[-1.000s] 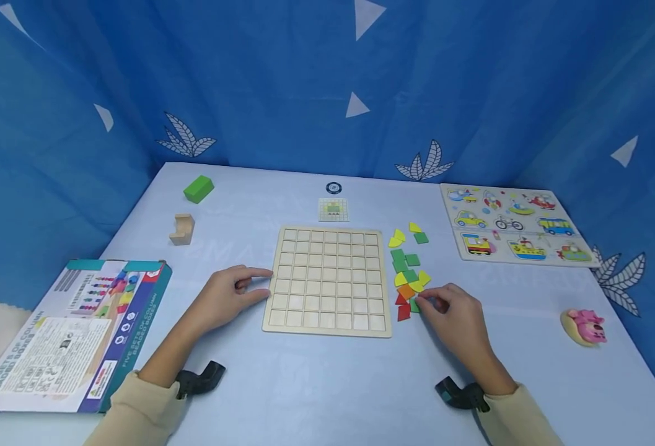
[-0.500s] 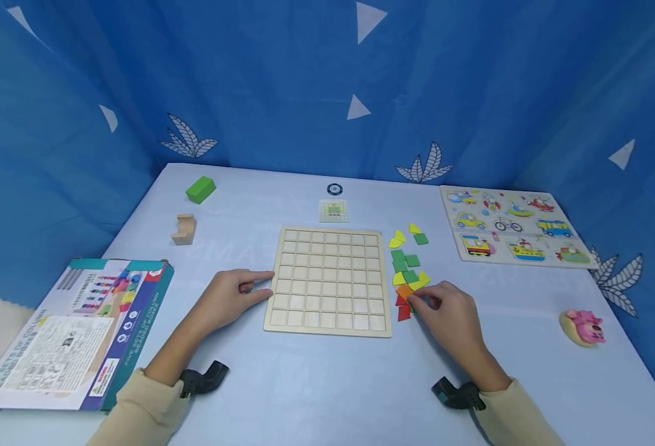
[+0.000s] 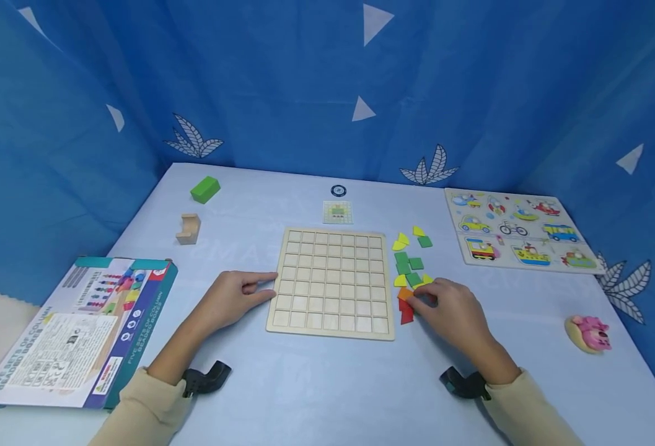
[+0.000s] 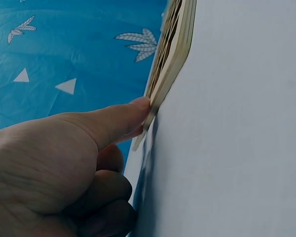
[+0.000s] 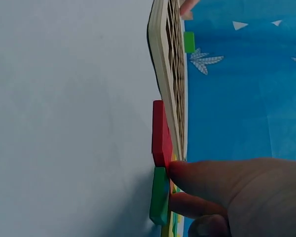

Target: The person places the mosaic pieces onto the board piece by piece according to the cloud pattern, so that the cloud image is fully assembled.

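Observation:
In the head view my left hand (image 3: 237,300) reaches thumb and index finger to the left edge of the wooden grid board (image 3: 331,335). The left wrist view shows its thumb (image 4: 133,111) straight against the board's rim, other fingers curled. Beyond the board's right edge, my right hand (image 3: 454,313) has thumb and index tips at an orange tile (image 3: 403,294). I cannot tell whether they pinch it. Red tiles (image 3: 407,316) lie just nearer. Farther along are several green tiles (image 3: 402,263) and yellow tiles (image 3: 401,241). In the right wrist view, a green tile (image 5: 159,197) lies under the fingertips.
A small pattern card (image 3: 338,212) and a round dark disc (image 3: 338,191) lie behind the board. A green block (image 3: 206,189), wooden cradle (image 3: 189,229) and toy box (image 3: 70,347) are left. A picture puzzle (image 3: 519,226) and pink figurine (image 3: 592,333) are right.
My right hand's fingertips have shifted left, from the green tile to the orange tile, and now cover that green tile in the head view. My left hand stays at the board edge.

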Available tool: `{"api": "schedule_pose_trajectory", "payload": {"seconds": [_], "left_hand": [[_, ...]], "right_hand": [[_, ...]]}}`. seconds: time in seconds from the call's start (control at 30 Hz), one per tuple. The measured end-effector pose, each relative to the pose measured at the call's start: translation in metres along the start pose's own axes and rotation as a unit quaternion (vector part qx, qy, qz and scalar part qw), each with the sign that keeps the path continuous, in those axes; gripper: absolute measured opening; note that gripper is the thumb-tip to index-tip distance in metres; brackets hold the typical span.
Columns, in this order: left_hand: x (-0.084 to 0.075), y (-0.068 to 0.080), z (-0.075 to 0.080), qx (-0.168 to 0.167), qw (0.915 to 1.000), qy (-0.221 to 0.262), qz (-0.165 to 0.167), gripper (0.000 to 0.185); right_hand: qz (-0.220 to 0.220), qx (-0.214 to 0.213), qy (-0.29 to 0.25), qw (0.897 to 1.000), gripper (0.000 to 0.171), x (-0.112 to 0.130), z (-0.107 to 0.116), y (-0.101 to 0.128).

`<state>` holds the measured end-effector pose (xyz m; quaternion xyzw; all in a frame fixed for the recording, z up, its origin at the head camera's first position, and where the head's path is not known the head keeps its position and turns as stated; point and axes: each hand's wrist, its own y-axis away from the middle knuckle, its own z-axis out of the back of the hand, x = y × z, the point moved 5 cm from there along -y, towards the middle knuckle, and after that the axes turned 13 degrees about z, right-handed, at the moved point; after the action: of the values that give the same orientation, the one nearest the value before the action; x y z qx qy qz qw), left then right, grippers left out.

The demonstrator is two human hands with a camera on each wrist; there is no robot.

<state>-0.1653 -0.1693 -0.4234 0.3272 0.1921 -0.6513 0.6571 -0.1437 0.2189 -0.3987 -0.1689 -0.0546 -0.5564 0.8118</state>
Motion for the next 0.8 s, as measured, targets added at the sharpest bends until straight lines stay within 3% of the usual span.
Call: {"api": "schedule_pose_trajectory", "payload": {"seconds": [0.2, 0.43, 0.8], "left_hand": [[-0.0003, 0.0001, 0.0, 0.001, 1.0, -0.003, 0.006, 0.038], [-0.0003, -0.0002, 0.0, -0.002, 1.0, -0.006, 0.0, 0.039], [-0.0002, -0.0001, -0.0002, -0.002, 1.0, -0.005, -0.005, 0.038]], "right_hand": [[0.03, 0.031, 0.016, 0.999, 0.029, 0.0013, 0.0001, -0.0017], [0.029, 0.049, 0.004, 0.998, 0.029, -0.0027, 0.0008, -0.0032], [0.088, 0.041, 0.026, 0.995, 0.028, -0.0016, -0.0008, -0.0051]]}}
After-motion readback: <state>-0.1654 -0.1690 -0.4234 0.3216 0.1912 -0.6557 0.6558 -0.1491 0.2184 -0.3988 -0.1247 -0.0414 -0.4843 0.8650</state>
